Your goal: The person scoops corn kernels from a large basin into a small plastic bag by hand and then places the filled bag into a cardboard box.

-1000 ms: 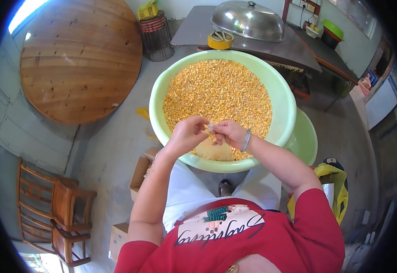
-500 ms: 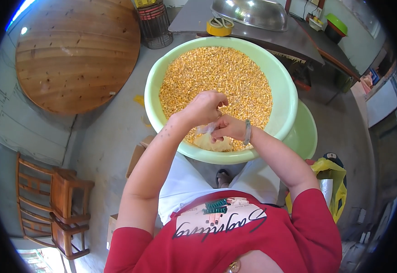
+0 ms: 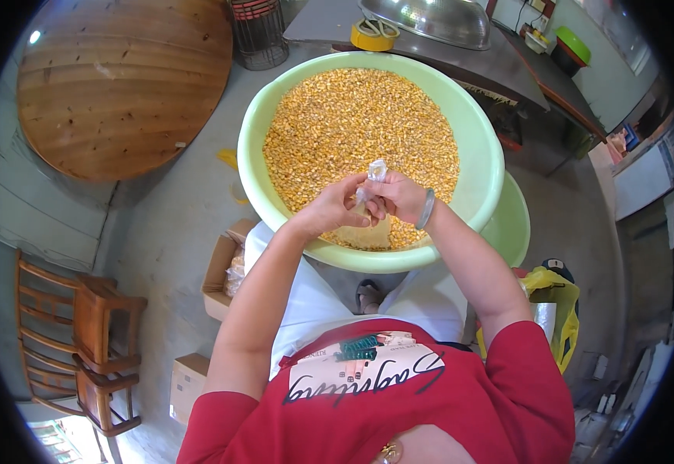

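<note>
A large pale green basin [image 3: 485, 174] full of yellow corn kernels [image 3: 360, 116] stands in front of me. At its near side a clear plastic bag [image 3: 368, 237] rests on the kernels; its contents look pale yellow. My right hand [image 3: 402, 196], a bangle on its wrist, grips the gathered neck of the bag, and the twisted clear top sticks up past the fingers. From the left, my left hand [image 3: 332, 209] pinches the bag just below that grip, its fingers close to the right hand's.
Yellow tape with scissors [image 3: 375, 35] and a metal bowl [image 3: 433, 19] sit on the grey table beyond the basin. A cardboard box [image 3: 218, 288] holding bagged goods is at my left. On my right are another green basin [image 3: 513, 224] and a yellow bag [image 3: 565, 298].
My left hand has moved down from above the bag to its neck. My right hand has risen slightly, and the bag's twisted top now points up above it. The whole view has shifted slightly.
</note>
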### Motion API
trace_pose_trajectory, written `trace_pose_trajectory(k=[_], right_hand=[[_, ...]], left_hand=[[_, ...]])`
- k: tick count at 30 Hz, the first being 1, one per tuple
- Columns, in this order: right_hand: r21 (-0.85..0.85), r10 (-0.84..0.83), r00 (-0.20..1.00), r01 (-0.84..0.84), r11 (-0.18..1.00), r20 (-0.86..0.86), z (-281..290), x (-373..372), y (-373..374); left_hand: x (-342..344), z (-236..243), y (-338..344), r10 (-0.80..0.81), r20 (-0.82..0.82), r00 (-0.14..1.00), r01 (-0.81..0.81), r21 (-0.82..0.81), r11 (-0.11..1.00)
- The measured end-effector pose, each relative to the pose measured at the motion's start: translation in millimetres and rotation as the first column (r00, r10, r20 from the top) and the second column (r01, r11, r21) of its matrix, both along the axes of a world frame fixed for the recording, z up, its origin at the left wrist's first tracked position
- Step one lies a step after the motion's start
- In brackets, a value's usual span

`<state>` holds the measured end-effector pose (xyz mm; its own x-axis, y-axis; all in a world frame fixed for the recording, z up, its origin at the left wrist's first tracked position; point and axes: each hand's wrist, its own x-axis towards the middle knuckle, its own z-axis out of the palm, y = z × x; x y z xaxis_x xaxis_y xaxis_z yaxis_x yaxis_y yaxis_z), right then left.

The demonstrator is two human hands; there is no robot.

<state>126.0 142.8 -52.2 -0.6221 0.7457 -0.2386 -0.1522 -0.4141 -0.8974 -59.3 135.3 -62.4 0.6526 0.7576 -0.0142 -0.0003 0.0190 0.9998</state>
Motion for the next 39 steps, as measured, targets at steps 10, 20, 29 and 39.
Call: trace_pose_trajectory(k=[10,20,29,39], right_hand=[[0.267,-0.068,0.971,0.005,0.964,0.228,-3.5,4.4,-1.9],[0.947,-0.651,0.69,-0.194,0.256,0.317,-19.6,-10.9,-8.7],[0.841,-0.505,0.74,-0.152,0.52,0.446,-24.8,-7.1,-6.5],[0.526,-0.325,0.745,-0.041,0.849,0.583,-27.6,4.5,1.9]], left_hand=[[-2.9,-10.3,9.1,0.151,-0.188,0.97,-0.178,-0.136,0.975],[-4.0,7.3,1.1,0.073,-0.169,0.983,-0.121,-0.296,0.947],[1.8,-35.6,15.9,0.323,-0.426,0.845,-0.244,0.23,0.942],[3.7,-25.8,7.8,0.728,-0.452,0.516,-0.355,0.66,0.662]])
